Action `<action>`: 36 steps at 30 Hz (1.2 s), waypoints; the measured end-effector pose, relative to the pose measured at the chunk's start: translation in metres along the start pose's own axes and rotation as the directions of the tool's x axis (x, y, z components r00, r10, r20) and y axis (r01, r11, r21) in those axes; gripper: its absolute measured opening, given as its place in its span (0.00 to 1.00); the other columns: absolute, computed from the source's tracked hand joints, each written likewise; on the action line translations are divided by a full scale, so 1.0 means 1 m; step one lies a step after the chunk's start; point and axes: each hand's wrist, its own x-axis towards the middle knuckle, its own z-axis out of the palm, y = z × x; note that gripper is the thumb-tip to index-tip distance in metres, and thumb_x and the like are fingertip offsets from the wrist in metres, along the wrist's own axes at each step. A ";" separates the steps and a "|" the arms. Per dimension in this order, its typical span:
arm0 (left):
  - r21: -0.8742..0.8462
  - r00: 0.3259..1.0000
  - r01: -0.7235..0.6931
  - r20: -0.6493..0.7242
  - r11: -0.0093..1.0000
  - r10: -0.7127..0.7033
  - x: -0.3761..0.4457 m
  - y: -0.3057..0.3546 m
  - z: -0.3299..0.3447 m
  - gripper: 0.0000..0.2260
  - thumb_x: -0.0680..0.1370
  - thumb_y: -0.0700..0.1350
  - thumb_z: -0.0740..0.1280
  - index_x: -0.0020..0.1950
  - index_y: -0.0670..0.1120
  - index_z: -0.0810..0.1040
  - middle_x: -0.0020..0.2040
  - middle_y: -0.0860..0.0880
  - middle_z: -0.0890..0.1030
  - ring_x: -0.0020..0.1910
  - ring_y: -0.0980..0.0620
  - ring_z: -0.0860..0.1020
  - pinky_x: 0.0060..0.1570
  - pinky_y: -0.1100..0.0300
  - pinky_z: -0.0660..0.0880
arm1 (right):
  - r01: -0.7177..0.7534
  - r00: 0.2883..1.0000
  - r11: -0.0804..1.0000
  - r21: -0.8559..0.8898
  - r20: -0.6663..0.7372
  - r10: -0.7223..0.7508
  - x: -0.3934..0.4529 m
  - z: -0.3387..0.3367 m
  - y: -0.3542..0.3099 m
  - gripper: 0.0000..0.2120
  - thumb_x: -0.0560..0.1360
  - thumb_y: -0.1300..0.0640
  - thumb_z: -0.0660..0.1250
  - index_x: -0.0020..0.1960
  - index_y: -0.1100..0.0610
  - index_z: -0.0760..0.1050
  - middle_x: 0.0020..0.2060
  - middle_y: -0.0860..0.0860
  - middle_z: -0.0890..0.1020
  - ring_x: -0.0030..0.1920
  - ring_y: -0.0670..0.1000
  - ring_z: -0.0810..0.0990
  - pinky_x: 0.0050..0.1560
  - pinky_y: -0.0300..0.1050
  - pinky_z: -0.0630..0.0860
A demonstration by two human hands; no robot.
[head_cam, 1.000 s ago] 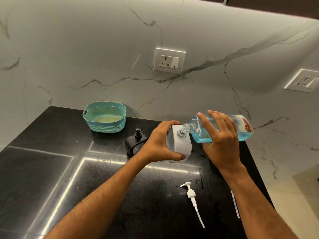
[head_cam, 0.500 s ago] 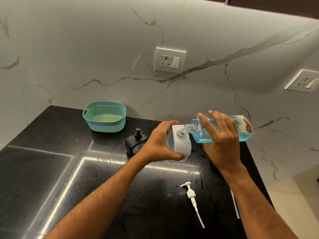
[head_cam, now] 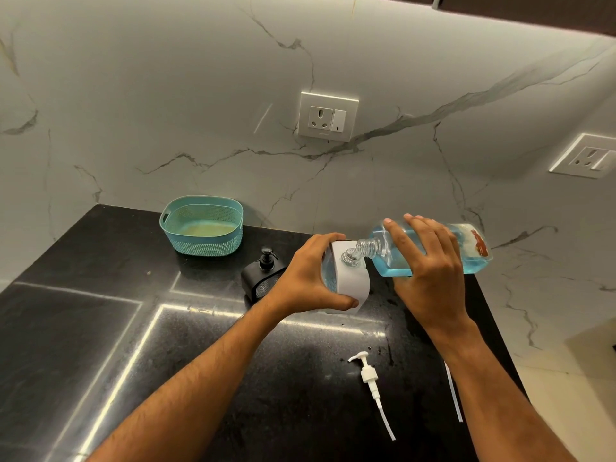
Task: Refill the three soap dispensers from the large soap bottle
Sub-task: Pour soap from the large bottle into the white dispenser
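My right hand [head_cam: 430, 271] grips the large clear soap bottle [head_cam: 473, 248], which holds blue liquid and lies almost level, tipped to the left. Its threaded neck rests at the open mouth of a white soap dispenser [head_cam: 353, 283] with blue liquid showing in its clear side. My left hand [head_cam: 306, 278] grips that dispenser from the left on the black counter [head_cam: 100, 328]. A black dispenser [head_cam: 263, 276] with its pump on stands just left of my left hand. A white pump head [head_cam: 370, 378] with its long tube lies loose on the counter in front.
A teal perforated basket [head_cam: 203, 225] stands at the back of the counter against the marble wall. Two wall sockets [head_cam: 328, 116] sit above. A thin white tube [head_cam: 454, 391] lies near the counter's right edge, beyond which is a pale floor.
Nothing has visibly changed apart from a slight shift of the camera; the bottle stays tipped at the dispenser's mouth.
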 end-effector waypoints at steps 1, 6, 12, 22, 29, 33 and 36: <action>0.001 1.000 0.000 0.000 1.000 0.000 0.000 0.000 0.000 0.44 0.63 0.49 0.86 0.75 0.49 0.69 0.66 0.53 0.74 0.65 0.55 0.75 0.66 0.61 0.76 | -0.002 1.000 1.000 0.000 0.001 0.002 0.000 0.000 0.000 0.44 0.63 0.63 0.84 0.75 0.55 0.71 0.69 0.61 0.76 0.70 0.65 0.73 0.68 0.68 0.72; 0.006 1.000 -0.003 0.001 1.000 0.003 0.001 0.000 0.001 0.44 0.63 0.50 0.86 0.75 0.48 0.69 0.66 0.53 0.75 0.65 0.55 0.75 0.66 0.60 0.76 | -0.010 1.000 1.000 0.000 0.008 0.010 -0.001 0.000 0.000 0.43 0.63 0.64 0.84 0.75 0.55 0.72 0.69 0.61 0.76 0.70 0.65 0.73 0.68 0.68 0.72; 0.001 1.000 -0.007 -0.008 1.000 0.007 0.001 -0.001 0.002 0.44 0.63 0.50 0.86 0.74 0.48 0.70 0.65 0.53 0.75 0.65 0.55 0.75 0.66 0.59 0.77 | -0.007 1.000 1.000 -0.009 -0.007 0.007 0.000 -0.002 0.000 0.42 0.63 0.64 0.84 0.74 0.56 0.73 0.68 0.61 0.77 0.70 0.65 0.73 0.69 0.67 0.71; -0.003 1.000 -0.003 0.004 1.000 0.003 0.001 -0.002 0.001 0.43 0.63 0.50 0.86 0.74 0.49 0.69 0.66 0.53 0.75 0.65 0.55 0.75 0.66 0.59 0.77 | -0.004 1.000 1.000 -0.016 0.003 0.004 0.000 -0.002 0.000 0.42 0.63 0.64 0.84 0.74 0.56 0.73 0.68 0.61 0.77 0.70 0.65 0.73 0.69 0.67 0.72; -0.003 1.000 -0.007 0.006 1.000 0.007 0.001 -0.003 0.000 0.44 0.63 0.50 0.86 0.74 0.48 0.70 0.66 0.53 0.75 0.65 0.55 0.75 0.65 0.62 0.76 | 0.004 1.000 1.000 -0.013 0.002 -0.004 0.000 -0.002 -0.001 0.43 0.63 0.65 0.84 0.75 0.55 0.72 0.68 0.62 0.76 0.70 0.65 0.72 0.68 0.68 0.72; -0.001 1.000 -0.001 0.007 1.000 0.001 0.001 -0.004 -0.001 0.44 0.63 0.50 0.86 0.75 0.48 0.69 0.66 0.53 0.75 0.65 0.56 0.75 0.65 0.65 0.75 | 0.009 1.000 1.000 -0.015 0.002 -0.009 0.001 -0.002 -0.001 0.43 0.63 0.65 0.84 0.75 0.55 0.72 0.68 0.62 0.76 0.70 0.65 0.72 0.69 0.67 0.72; -0.003 1.000 0.003 0.008 1.000 -0.003 0.001 -0.004 -0.001 0.44 0.64 0.50 0.86 0.75 0.48 0.69 0.66 0.52 0.75 0.65 0.55 0.75 0.65 0.65 0.75 | 0.010 1.000 1.000 -0.015 0.003 -0.010 0.001 -0.002 -0.002 0.43 0.63 0.65 0.84 0.75 0.55 0.72 0.68 0.62 0.76 0.70 0.65 0.72 0.69 0.67 0.71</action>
